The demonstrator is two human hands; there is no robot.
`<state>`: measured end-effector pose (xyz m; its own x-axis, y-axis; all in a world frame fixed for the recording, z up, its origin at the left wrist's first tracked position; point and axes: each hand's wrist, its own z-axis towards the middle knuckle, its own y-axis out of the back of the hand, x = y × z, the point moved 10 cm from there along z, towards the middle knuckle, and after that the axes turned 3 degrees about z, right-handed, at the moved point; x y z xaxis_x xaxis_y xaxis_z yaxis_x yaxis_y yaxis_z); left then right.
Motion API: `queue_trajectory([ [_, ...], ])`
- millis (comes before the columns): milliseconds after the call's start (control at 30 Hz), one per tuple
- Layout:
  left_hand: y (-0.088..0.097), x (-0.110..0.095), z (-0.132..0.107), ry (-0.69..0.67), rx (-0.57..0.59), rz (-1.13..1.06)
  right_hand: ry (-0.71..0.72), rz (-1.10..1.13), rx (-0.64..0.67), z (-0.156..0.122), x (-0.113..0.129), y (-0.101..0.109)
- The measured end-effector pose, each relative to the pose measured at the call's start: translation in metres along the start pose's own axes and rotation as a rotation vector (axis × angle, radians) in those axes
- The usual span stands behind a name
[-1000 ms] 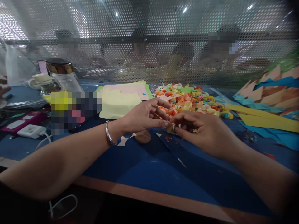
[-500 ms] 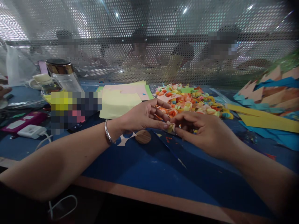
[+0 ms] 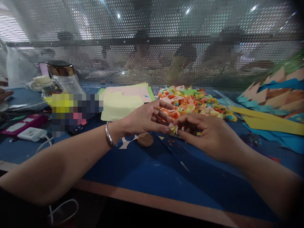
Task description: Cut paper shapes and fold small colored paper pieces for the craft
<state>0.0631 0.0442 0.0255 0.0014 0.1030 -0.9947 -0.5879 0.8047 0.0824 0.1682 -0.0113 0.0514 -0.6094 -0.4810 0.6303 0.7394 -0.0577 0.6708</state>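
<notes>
Between my two hands is a small pale yellow and pink curled paper piece [image 3: 173, 129]. My left hand [image 3: 148, 118] pinches its left side between thumb and fingertips. From the right, my right hand [image 3: 201, 129] grips it with thumb and index finger, the other fingers curled underneath. Just behind the hands lies a pile of curled paper pieces [image 3: 190, 103] in orange, yellow, pink and green. Below my left hand are a round wooden disc [image 3: 145, 139] and a white paper offcut [image 3: 125, 143]. A thin pen-like tool [image 3: 175, 154] lies slantwise on the blue table.
Yellow and pink paper sheets [image 3: 122, 106] are stacked behind my left hand. Folded peach and blue paper [image 3: 266, 95] and yellow strips [image 3: 273, 122] lie at right. At left stand a glass bottle [image 3: 66, 79], a white charger [image 3: 32, 134] and another person's hand [image 3: 4, 95]. A perforated metal screen [image 3: 152, 41] rises behind.
The small paper piece has turned slightly between the fingertips, showing more of its yellow folds. Both hands stay nearly in place.
</notes>
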Motion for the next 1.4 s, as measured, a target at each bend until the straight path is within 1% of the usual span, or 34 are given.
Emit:
queue_trajectory([
  [267,0.001,0.001,0.001,-0.018,0.013,0.003,-0.031,0.012,0.000,0.000,-0.002,0.001],
  [467,0.002,0.002,0.002,-0.028,0.024,0.032,0.002,0.010,0.002,0.000,0.001,0.000],
  [533,0.002,0.002,0.002,-0.039,0.015,0.052,0.004,0.014,-0.002,0.000,0.001,0.000],
  [600,0.003,-0.001,0.002,-0.081,-0.020,0.089,-0.001,0.014,-0.001,0.000,0.000,0.000],
  [700,0.003,-0.014,-0.002,-0.196,-0.108,0.208,-0.002,0.010,0.001,0.000,-0.001,0.000],
  [767,0.000,-0.023,-0.007,-0.268,-0.157,0.318,0.010,-0.001,0.001,0.000,0.000,0.000],
  [867,-0.009,-0.032,-0.015,-0.341,-0.188,0.490,0.016,-0.012,0.000,0.001,0.000,0.001],
  [1067,-0.023,-0.051,-0.028,-0.525,-0.277,0.824,-0.021,0.008,0.000,0.000,-0.003,0.001],
  [1233,-0.031,-0.055,-0.032,-0.592,-0.272,0.956,-0.015,0.020,0.004,0.001,-0.001,0.001],
  [1400,-0.034,-0.057,-0.035,-0.664,-0.255,1.028,-0.030,0.057,0.019,0.001,-0.002,0.000],
])
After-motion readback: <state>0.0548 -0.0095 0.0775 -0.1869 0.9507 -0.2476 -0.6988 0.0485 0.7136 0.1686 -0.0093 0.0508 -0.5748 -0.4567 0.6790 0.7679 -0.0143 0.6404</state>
